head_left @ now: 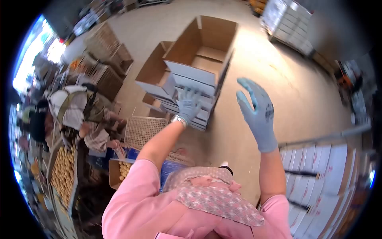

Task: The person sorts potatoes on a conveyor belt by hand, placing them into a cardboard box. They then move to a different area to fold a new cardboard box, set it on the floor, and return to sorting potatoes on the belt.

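My left hand (188,106), in a light-blue glove, lies with fingers spread against the front of a stack of nested cardboard boxes (195,73). The uppermost box stands open, brown inside and pale outside. A second open box (153,69) sits lower, at the stack's left. Out to the right of the stack, my right hand (260,111) is raised in a matching glove. Its thumb and fingers are apart, and nothing is between them.
Round yellowish produce fills a trough (75,191) at left and part of a small carton (114,175). A plastic crate (145,129) lies nearby. A co-worker (75,107) bends over at left. Strapped flat cartons (318,167) stand at right, a loaded pallet (288,26) behind.
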Available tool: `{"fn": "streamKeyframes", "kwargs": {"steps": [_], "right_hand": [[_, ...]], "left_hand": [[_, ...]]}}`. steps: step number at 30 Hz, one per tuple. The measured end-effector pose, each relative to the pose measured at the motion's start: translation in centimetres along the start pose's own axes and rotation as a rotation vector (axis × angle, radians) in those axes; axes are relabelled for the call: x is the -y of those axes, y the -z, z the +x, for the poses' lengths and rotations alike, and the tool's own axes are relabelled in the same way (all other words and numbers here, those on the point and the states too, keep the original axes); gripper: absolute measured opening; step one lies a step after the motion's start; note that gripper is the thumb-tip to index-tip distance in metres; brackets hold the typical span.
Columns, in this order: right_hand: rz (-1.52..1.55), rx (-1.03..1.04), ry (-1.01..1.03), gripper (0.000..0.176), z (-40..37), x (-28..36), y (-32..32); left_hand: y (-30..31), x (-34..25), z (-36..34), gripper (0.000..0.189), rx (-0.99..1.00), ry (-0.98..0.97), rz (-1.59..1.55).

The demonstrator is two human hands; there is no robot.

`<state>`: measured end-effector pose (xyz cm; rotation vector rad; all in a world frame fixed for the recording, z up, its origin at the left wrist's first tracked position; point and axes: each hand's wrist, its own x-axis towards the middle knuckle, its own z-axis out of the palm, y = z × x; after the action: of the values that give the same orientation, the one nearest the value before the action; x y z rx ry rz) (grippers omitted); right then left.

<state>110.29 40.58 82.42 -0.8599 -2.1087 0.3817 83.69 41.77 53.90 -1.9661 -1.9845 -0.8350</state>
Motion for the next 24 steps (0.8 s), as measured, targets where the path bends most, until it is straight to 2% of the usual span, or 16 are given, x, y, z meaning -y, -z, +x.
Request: {"fn": "streamKeyframes", "kwargs": {"steps": [2, 3, 4, 7, 8, 9, 11, 12, 13, 14, 16, 17, 20, 22, 23, 24], "right_hand": [[-0.11, -0.094, 0.31, 0.052, 8.1, -2.1, -6.5], [-0.165, -0.073, 0.372, 0.06, 11.1, -2.5, -9.7], [-0.222, 0.056, 0.306, 0.061, 13.2, -4.7, -13.8], [-0.371, 0.903, 0.405, 0.054, 16.5, -14.8, -23.3], [-0.273, 0.799, 0.482, 0.047, 17.1, -16.2, -24.1], [-0.173, 0.711, 0.541, 0.04, 16.8, -17.6, -23.7], [-0.137, 0.769, 0.457, 0.036, 22.7, -14.1, -19.1], [-0.229, 0.92, 0.203, 0.035, 27.6, -12.1, -16.3], [0.122, 0.966, -0.018, 0.029, 31.5, -12.1, -13.8], [0.224, 0.957, -0.249, 0.029, 34.8, -9.6, -10.8], [0.209, 0.8, -0.148, 0.033, 43.3, -12.0, -6.8], [0.265, 0.638, -0.15, 0.033, 44.1, -7.9, -5.1], [0.179, 0.487, 0.638, 0.029, 46.5, 0.8, -7.9], [0.127, 0.311, 1.135, 0.028, 47.9, 5.1, -11.2], [0.083, 0.422, 1.117, 0.031, 49.3, 5.5, -14.2], [0.035, 0.534, 1.095, 0.035, 51.0, 4.9, -18.6]], "left_hand": [[-1.4, 0.6, -0.2, 0.063, 0.212, 0.114, 0.003], [-1.7, 0.2, -0.4, 0.063, 0.208, 0.143, -0.011], [-1.7, -0.3, -0.7, 0.062, 0.206, 0.18, -0.027], [-3.1, -0.9, -0.8, 0.062, 0.11, 0.211, -0.043], [-3.2, -0.4, -0.6, 0.062, 0.072, 0.201, -0.037], [-3.0, -0.3, -0.2, 0.062, 0.111, 0.215, -0.038], [-1.3, -0.4, 1.0, 0.062, 0.202, 0.241, -0.06], [-1.1, -0.4, 1.4, 0.06, 0.212, 0.248, -0.057], [-1.6, -0.8, 1.1, 0.059, 0.21, 0.267, -0.097], [-2.2, -0.7, 0.8, 0.057, 0.201, 0.284, -0.129], [-3.3, 0.6, 0.5, 0.054, 0.161, 0.284, -0.15], [-4.1, 0.7, 0.1, 0.056, 0.092, 0.316, -0.213], [-4.1, 0.9, 0.6, 0.041, 0.101, 0.372, -0.387], [0.7, 2.6, 1.8, 0.034, 0.082, 0.677, -0.787], [3.4, 3.6, 2.6, 0.031, 0.067, 0.82, -0.994], [6.3, 4.8, 3.0, 0.03, -0.279, 0.871, -0.969]]}}
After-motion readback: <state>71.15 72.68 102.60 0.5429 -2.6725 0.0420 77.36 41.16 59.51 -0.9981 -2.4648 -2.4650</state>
